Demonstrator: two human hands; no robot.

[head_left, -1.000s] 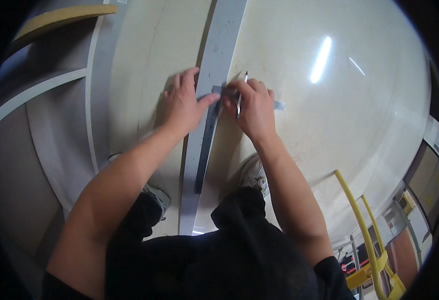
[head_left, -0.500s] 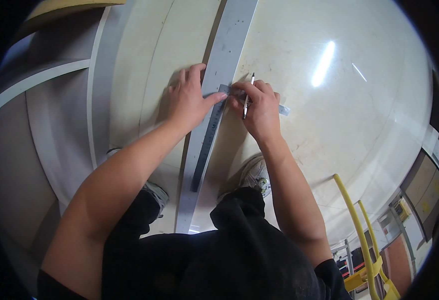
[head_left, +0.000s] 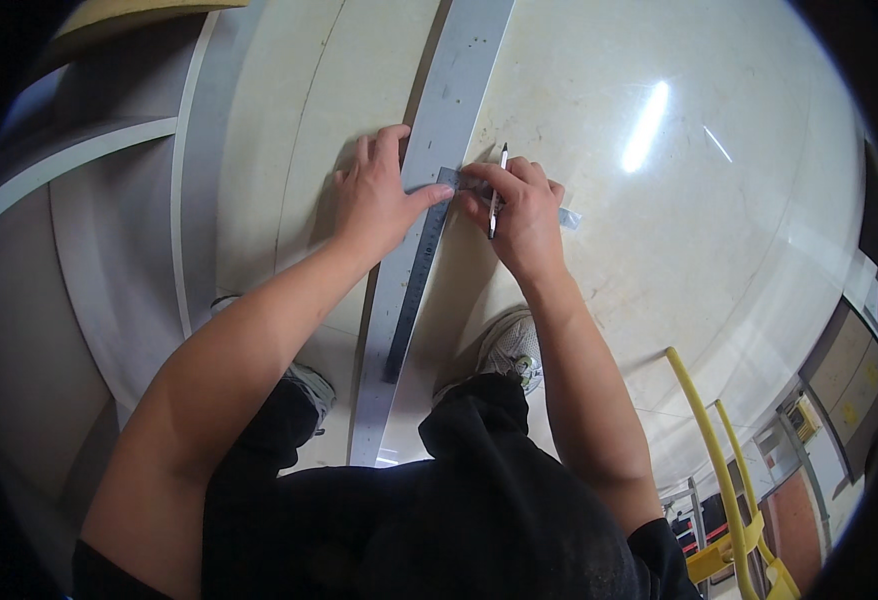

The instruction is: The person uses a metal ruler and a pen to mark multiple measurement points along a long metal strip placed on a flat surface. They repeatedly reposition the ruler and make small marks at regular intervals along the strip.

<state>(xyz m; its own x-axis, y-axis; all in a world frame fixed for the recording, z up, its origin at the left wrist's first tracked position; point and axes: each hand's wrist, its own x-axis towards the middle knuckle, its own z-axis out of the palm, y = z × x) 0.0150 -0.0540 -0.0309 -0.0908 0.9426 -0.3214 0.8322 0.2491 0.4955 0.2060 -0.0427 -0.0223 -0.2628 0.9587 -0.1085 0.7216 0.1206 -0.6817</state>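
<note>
A long grey metal bar (head_left: pixel 462 60) runs away from me between my feet. Along its right side lies the dark, marked blade of an L-shaped steel square (head_left: pixel 418 280). My left hand (head_left: pixel 374 203) spans the bar, fingertips at its left edge and thumb pressing the square near its corner. On the other side, my right hand (head_left: pixel 527 222) grips the square's short arm, whose pale end sticks out beyond the fingers. A slim white-and-black pen (head_left: pixel 496 200) is also tucked in the right hand, pointing upward. The fingers hide the square's corner partly.
Grey shelving with curved-looking white edges (head_left: pixel 181 200) stands at the left. My shoes (head_left: pixel 511 352) are on either side of the bar, on pale glossy floor tiles (head_left: pixel 719 230). A yellow tubular frame (head_left: pixel 704 420) rises at the lower right, with clutter behind it.
Both hands keep their places on the square and bar. The pen has tilted very slightly in my right hand; little else differs.
</note>
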